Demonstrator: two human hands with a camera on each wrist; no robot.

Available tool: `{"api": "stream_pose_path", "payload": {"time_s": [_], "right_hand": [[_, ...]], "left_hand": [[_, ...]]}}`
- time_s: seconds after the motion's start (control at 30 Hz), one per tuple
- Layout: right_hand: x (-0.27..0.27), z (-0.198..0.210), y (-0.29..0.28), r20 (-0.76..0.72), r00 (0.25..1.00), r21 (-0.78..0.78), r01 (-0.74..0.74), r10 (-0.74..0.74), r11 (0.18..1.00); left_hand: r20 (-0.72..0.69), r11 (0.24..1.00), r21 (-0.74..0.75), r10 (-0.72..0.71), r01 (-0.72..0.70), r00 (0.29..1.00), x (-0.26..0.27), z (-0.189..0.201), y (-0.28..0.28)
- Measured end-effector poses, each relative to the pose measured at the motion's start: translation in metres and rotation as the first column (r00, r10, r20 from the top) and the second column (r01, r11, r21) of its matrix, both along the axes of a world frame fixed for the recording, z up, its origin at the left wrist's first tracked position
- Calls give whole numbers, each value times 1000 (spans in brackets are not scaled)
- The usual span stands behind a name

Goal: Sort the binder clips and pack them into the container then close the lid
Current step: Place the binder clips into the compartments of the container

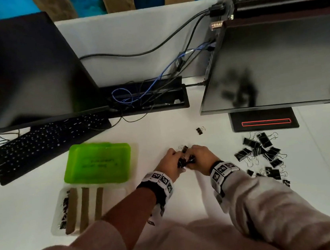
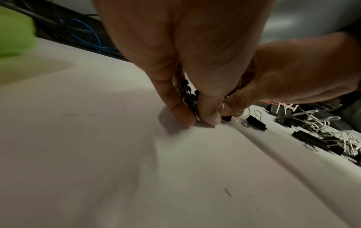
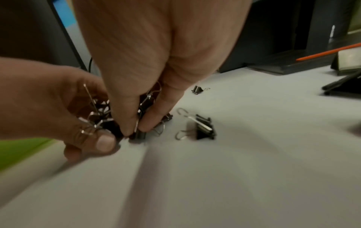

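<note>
At the table's centre, both hands meet over a bunch of small black binder clips (image 1: pixel 186 160). My left hand (image 1: pixel 174 161) grips a handful of them (image 3: pixel 97 117), fingertips on the table (image 2: pixel 187 121). My right hand (image 1: pixel 199 156) pinches clips from the same bunch between thumb and fingers (image 3: pixel 136 131). One clip (image 3: pixel 203 128) lies loose just beyond the right hand, and a small one (image 1: pixel 200 130) sits farther back. A pile of larger clips (image 1: pixel 261 154) lies to the right. The clear container (image 1: pixel 114 190), with cardboard dividers, stands open at the left, its green lid (image 1: pixel 98 163) behind it.
A keyboard (image 1: pixel 44 146) and a dark monitor (image 1: pixel 18 70) stand at the back left. Another monitor (image 1: pixel 276 59) on its stand (image 1: pixel 263 122) overhangs the back right. A cable tray (image 1: pixel 146 98) with blue and black cables runs between them.
</note>
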State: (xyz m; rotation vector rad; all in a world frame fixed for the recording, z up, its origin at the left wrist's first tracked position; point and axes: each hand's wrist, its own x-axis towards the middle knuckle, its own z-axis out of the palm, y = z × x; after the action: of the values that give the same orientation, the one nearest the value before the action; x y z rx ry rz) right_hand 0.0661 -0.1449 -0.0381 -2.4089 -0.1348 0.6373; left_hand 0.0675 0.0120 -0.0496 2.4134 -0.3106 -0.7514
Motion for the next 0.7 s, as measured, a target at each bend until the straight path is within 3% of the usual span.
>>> {"api": "stream_pose_path", "payload": {"time_s": [0.23, 0.47, 0.7], "right_hand": [[-3, 11, 24, -31, 999, 81, 40, -38, 996], [-3, 24, 39, -63, 998, -101, 14, -21, 995], [-5, 42, 74, -11, 1000, -35, 24, -25, 999]], "left_hand": [[-41, 997, -43, 56, -58, 998, -11, 14, 38], [30, 986, -26, 167, -166, 986, -27, 22, 66], [18, 950, -86, 302, -299, 953, -37, 30, 93]]}}
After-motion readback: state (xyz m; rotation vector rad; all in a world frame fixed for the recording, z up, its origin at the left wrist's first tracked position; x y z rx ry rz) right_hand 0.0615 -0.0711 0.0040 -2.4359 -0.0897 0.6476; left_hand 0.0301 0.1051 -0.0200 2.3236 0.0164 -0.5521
